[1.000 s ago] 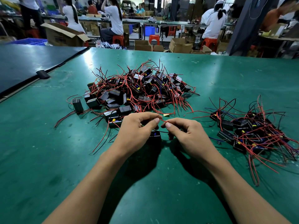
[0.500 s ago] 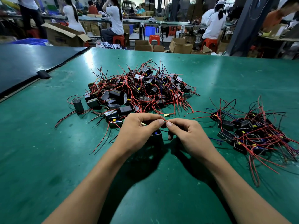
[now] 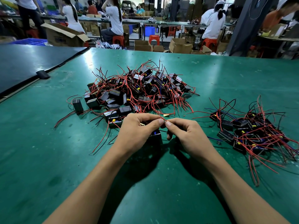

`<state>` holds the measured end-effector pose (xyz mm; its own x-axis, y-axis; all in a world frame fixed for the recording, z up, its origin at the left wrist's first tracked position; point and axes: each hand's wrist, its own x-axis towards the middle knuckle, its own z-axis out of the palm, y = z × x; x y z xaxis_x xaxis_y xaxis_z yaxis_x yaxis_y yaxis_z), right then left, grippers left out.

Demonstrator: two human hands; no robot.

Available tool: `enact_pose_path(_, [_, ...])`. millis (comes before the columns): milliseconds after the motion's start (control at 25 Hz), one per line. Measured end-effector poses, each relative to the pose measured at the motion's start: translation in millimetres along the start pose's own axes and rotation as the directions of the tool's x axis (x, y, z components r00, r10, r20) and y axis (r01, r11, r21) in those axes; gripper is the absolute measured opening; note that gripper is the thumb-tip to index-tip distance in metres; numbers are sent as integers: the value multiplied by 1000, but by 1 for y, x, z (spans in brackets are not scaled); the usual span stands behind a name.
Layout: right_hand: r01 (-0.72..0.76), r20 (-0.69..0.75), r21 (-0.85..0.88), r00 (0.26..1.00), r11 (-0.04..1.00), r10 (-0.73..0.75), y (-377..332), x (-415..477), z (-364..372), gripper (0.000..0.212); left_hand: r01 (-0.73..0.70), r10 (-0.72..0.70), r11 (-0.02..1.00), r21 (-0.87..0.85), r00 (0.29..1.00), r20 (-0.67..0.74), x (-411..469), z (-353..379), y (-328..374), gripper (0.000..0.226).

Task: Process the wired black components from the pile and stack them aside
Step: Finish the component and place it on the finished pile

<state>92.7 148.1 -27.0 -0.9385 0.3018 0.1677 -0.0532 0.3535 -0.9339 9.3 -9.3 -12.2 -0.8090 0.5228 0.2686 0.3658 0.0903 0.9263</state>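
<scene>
Left hand (image 3: 137, 130), right hand (image 3: 186, 135) meet fingertip to fingertip. Each pinches thin red wire (image 3: 163, 119) between thumb and forefinger, other fingers curled. Black component (image 3: 156, 137) sits below left palm, mostly hidden; contact with green table (image 3: 48, 159) unclear. Big pile (image 3: 137, 89) just beyond hands. Smaller heap (image 3: 252, 131) at right, wires cut off at frame edge.

Left hand (image 3: 137, 130), right hand (image 3: 189, 135) pinch red wire (image 3: 163, 118) over black component (image 3: 156, 136); pile (image 3: 137, 91) behind
</scene>
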Motion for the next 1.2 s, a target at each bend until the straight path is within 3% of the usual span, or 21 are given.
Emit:
enact_pose_path(320, [70, -38, -112, 996, 991, -75, -1, 0, -1, 11, -28, 30, 998, 50, 998, -47, 0, 0, 1, 6])
enact_pose_path(480, [236, -176, -187, 947, 954, -269, -7, -2, 2, 16, -107, 108, 979, 172, 994, 4, -1, -3, 3, 8])
enact_pose_path(640, [430, -117, -338, 864, 837, -490, -7, -1, -1, 27, -179, 162, 949, 260, 983, 84, 1, -7, 5, 10])
enact_pose_path(1000, [398, -44, -260, 905, 880, -422, 0, 2, -4, 14, -196, 174, 940, 281, 980, 101, 1, -9, 3, 8])
enact_pose_path(1080, [427, -22, -338, 887, 839, -461, 2, 2, -6, 12, -179, 156, 942, 282, 983, 101, 1, -7, 3, 7])
enact_pose_path(1200, [458, 20, -554, 842, 695, -539, 2, 1, -7, 12, -134, 108, 956, 259, 988, 110, 0, -4, 4, 6])
